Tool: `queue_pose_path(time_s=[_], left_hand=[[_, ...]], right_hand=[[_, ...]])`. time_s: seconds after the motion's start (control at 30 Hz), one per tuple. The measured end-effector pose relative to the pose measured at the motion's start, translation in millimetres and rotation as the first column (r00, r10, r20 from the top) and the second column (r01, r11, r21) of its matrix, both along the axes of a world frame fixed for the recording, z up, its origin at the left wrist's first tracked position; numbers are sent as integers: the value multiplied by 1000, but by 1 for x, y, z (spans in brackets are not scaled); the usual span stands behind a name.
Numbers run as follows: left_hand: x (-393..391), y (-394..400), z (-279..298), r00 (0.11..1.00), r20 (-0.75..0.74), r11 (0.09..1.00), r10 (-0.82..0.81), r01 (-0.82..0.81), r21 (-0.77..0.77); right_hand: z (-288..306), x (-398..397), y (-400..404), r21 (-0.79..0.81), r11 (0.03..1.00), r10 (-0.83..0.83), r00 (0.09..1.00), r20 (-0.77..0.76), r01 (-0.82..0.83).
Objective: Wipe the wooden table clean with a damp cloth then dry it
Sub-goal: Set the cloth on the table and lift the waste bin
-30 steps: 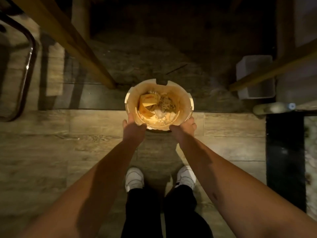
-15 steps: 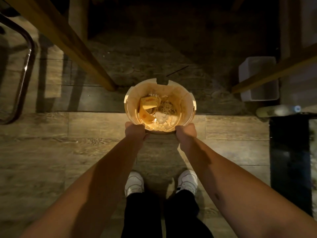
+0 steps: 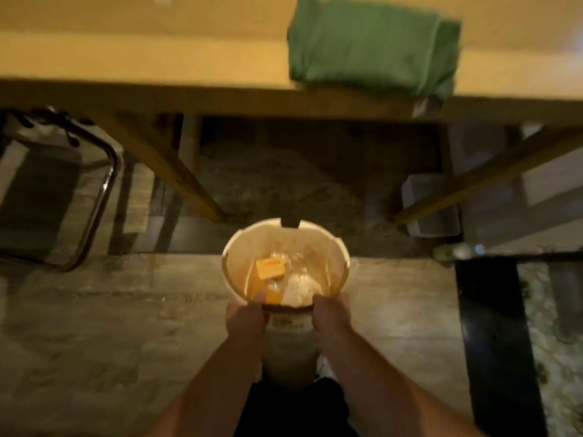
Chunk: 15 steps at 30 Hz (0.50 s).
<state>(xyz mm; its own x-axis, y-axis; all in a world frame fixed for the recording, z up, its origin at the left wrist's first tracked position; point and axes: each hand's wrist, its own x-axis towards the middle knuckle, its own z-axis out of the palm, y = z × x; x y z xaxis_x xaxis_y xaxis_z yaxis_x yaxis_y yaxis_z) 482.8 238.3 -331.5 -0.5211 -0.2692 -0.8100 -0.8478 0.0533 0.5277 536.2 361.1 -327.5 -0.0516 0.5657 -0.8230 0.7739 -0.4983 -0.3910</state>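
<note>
- Our left hand (image 3: 245, 316) and right hand (image 3: 332, 313) grip the near rim of a round pale waste bin (image 3: 285, 263), fingers curled over it
- The folded green cloth (image 3: 372, 45) lies on the pale wooden counter (image 3: 126, 55), untouched
- We judge wiping and drying both remain

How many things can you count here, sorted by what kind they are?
Folded green cloth on the wooden table: 1
Wooden tables: 1
Round pale bins with rubbish inside: 1
Small white rectangular tubs on the floor: 1
Hands gripping the bin's rim, left hand and right hand: 2
Total: 6
</note>
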Motion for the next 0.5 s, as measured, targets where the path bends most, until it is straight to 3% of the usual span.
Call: queue_pose_path(time_s=[0.1, 0.33, 0.5], left_hand=[[25, 6, 61, 995, 33, 994, 98, -100, 50], [62, 28, 194, 973, 142, 970, 184, -203, 136], [84, 38, 262, 964, 158, 966, 215, -233, 110]], right_hand=[[62, 10, -5, -5, 1000, 30, 1000, -1, -30], [182, 55, -1, -126, 984, -147, 979, -138, 130], [250, 84, 14, -227, 970, -134, 974, -184, 90]])
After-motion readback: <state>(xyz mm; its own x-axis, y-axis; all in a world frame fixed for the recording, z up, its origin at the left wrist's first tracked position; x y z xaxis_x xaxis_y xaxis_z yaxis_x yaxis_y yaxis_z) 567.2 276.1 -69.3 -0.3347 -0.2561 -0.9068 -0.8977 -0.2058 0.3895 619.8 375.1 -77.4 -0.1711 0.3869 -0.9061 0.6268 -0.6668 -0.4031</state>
